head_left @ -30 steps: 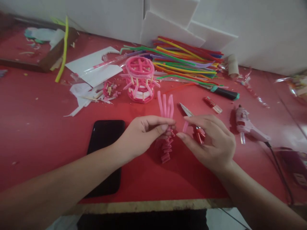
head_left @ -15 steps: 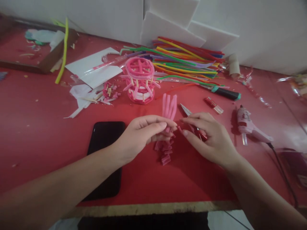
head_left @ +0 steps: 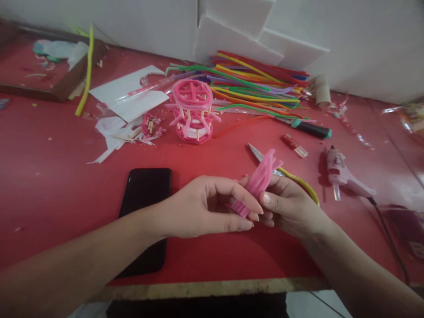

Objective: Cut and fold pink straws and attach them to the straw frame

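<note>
Above the red table, a bundle of short pink pipe cleaners (head_left: 260,176) is between my two hands. My right hand (head_left: 291,204) pinches the bundle from the right, thumb on its near side. From the left, the fingers of my left hand (head_left: 212,206) curl round its lower end, where cut tips poke out. Scissors (head_left: 256,153) lie just behind my right hand, silvery blades and a yellow handle showing. Farther back stands a pink openwork cylinder (head_left: 193,95) built of pipe cleaners and small sticks.
A black phone (head_left: 145,190) lies beneath my left forearm. Colourful pipe cleaners (head_left: 258,84) are heaped at the back. To the right are a cutter knife (head_left: 311,129), a lighter (head_left: 294,145) and a corded glue gun (head_left: 344,174). Scraps and white paper (head_left: 129,95) lie left.
The pink bundle has shifted right and tilted, passing into my right hand's grip. My left hand has come lower and turned. The pink pieces below my hands are no longer visible; the scissors' yellow handle is.
</note>
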`<action>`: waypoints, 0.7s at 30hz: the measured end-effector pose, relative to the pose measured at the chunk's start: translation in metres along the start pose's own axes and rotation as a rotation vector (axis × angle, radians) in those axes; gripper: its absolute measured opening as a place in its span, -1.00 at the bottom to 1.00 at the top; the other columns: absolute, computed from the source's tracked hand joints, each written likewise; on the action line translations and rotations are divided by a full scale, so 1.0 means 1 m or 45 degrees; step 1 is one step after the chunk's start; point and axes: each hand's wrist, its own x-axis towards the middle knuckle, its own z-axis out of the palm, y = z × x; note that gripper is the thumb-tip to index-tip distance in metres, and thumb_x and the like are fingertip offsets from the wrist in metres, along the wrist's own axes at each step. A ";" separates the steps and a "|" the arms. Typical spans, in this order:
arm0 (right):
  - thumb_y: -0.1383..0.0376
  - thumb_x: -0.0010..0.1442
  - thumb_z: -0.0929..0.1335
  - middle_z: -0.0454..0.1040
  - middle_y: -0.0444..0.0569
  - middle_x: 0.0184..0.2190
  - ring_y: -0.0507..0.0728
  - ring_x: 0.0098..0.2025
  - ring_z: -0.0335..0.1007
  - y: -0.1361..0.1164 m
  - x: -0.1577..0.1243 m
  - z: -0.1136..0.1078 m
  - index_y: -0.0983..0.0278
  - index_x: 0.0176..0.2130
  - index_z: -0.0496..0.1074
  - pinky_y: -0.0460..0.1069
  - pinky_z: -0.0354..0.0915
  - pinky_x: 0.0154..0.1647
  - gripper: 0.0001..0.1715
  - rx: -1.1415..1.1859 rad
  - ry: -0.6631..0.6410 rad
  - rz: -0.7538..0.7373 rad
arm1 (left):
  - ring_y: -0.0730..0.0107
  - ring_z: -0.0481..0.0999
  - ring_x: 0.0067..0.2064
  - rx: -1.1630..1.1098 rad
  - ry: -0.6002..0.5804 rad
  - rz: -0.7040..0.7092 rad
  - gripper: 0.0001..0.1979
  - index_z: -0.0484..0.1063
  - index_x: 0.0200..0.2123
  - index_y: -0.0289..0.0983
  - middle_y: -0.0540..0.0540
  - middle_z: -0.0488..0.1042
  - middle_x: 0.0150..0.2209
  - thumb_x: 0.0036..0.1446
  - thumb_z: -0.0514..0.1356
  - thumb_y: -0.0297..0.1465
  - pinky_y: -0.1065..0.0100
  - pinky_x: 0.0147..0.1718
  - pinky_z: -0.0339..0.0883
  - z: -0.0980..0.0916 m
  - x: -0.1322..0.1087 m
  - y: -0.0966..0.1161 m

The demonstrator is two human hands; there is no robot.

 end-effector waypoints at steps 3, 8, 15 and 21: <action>0.24 0.15 0.50 0.44 -0.21 -0.57 -0.10 -0.58 0.31 0.002 0.000 0.000 0.21 -0.21 0.58 -0.24 0.27 -0.63 -0.84 -0.043 0.037 -0.039 | 0.62 0.59 -0.27 0.079 0.022 -0.013 -0.85 0.55 -0.30 -0.34 0.02 0.57 -0.34 0.04 0.35 -0.63 0.61 -0.24 0.46 -0.001 0.000 -0.001; 0.26 0.17 0.49 0.48 -0.20 -0.56 -0.08 -0.56 0.37 0.004 0.002 0.002 0.24 -0.29 0.54 -0.21 0.35 -0.55 -0.89 -0.277 0.261 -0.209 | 0.45 0.62 -0.27 0.234 0.207 0.128 -0.81 0.43 -0.25 -0.31 -0.03 0.58 -0.30 0.06 0.36 -0.52 0.51 -0.35 0.50 -0.001 0.001 -0.009; 0.29 0.22 0.45 0.51 -0.21 -0.56 -0.04 -0.55 0.47 0.007 0.000 0.009 0.23 -0.28 0.51 -0.14 0.45 -0.46 -0.95 -0.494 0.411 -0.479 | 0.48 0.64 -0.23 0.716 0.580 0.398 -0.68 0.48 -0.13 -0.24 -0.01 0.64 -0.24 0.03 0.42 -0.40 0.56 -0.25 0.50 0.001 -0.002 -0.015; 0.35 0.23 0.44 0.53 -0.23 -0.52 -0.04 -0.49 0.52 0.010 -0.002 0.008 0.19 -0.25 0.51 -0.14 0.49 -0.37 -0.95 -0.712 0.450 -0.637 | 0.48 0.65 -0.25 0.642 0.623 0.414 -0.86 0.61 -0.25 -0.24 -0.01 0.68 -0.27 0.06 0.39 -0.43 0.57 -0.23 0.51 0.002 0.000 -0.012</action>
